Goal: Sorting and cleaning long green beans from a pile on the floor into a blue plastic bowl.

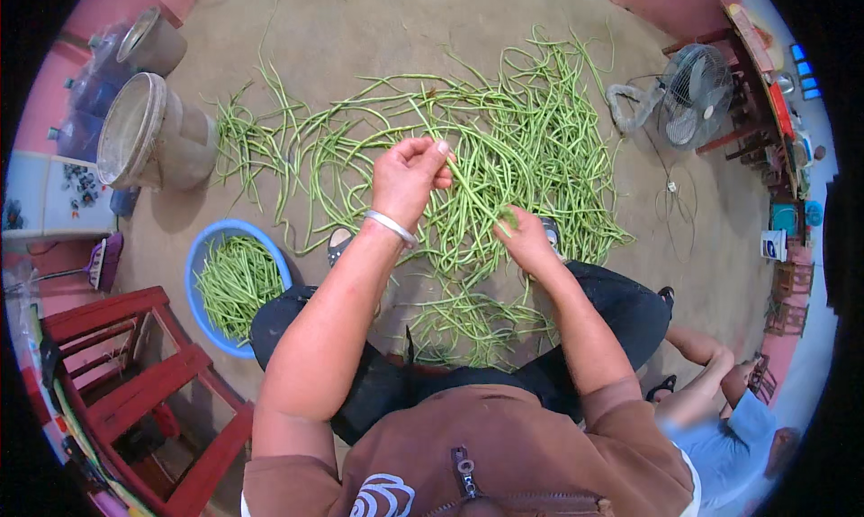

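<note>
A wide tangle of long green beans [567, 125] lies on the floor before me. My left hand [413, 173], with a silver bangle on its wrist, pinches a long bean above the pile. My right hand [523, 237] is lower and to the right, its fingers closed on green beans near the same strand; a small curled green bit shows at its fingertips. Shorter bean pieces fill a blue plastic basin [287, 274] by my left knee. More loose beans [472, 324] lie on the floor between my legs.
Plastic buckets [192, 139] and large water bottles [94, 92] stand at the left, above a red wooden chair [148, 382]. A fan [695, 98] with its cable is at the right. Another person [722, 416] sits at the lower right.
</note>
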A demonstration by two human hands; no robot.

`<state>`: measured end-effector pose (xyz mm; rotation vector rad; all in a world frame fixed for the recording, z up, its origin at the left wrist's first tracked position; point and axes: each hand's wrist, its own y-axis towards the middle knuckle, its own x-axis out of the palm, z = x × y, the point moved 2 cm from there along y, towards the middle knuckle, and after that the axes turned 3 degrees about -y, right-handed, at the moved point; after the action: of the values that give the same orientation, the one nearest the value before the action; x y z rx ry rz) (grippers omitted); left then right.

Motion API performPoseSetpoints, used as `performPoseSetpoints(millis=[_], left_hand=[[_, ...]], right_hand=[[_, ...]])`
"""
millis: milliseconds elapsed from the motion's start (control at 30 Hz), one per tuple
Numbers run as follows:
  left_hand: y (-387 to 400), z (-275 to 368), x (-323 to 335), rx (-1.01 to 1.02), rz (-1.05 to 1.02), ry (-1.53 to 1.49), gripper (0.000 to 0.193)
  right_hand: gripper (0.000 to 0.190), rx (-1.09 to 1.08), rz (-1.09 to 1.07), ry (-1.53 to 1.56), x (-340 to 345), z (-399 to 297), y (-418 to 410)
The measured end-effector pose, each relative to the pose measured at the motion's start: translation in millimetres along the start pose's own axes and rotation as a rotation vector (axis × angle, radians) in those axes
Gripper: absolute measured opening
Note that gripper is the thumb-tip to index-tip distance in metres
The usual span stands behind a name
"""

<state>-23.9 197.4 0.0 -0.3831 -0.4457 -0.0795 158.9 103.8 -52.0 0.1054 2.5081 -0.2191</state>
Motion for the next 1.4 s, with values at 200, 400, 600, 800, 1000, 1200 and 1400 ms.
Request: performPoseSetpoints(millis=[200,400,600,800,1000,1200,1400], left_hand=[[-19.0,-16.1,8.2,-0.148,-0.316,0.275,0.019],[-19.1,-30.7,10.5,-0.221,-0.423,0.433,0.02],[-5.0,-16.5,4.1,-0.269,-0.232,0.225,0.022],[-7.4,-12.0,14.0,0.11,-0.157,0.386,0.017],[-8.9,1.6,-3.0,0.07,-0.259,0.721,0.034],[-42.6,-5.1,11.0,-0.626,-0.644,0.39,0.031],[-41.3,-3.1,8.6,-0.713,-0.611,0.207,0.024]], right_hand=[[0.021,0.404,-0.154,0.546,-41.7,-56.9,16.9],[0.023,0.318,-0.238,0.449,-29.5,-66.8,28.7],[0.015,0.446,-0.419,0.775,-11.3,-52.3,24.9],[0.014,0.518,-0.204,1.034,8.5,-56.3,26.0],[0.01,0.435,-0.324,1.653,-10.0,-46.4,31.5],[0.007,0.43,-0.193,1.732,-28.2,-38.7,35.9],[0.008,0.379,-0.088,1.648,-39.8,-31.9,32.2]])
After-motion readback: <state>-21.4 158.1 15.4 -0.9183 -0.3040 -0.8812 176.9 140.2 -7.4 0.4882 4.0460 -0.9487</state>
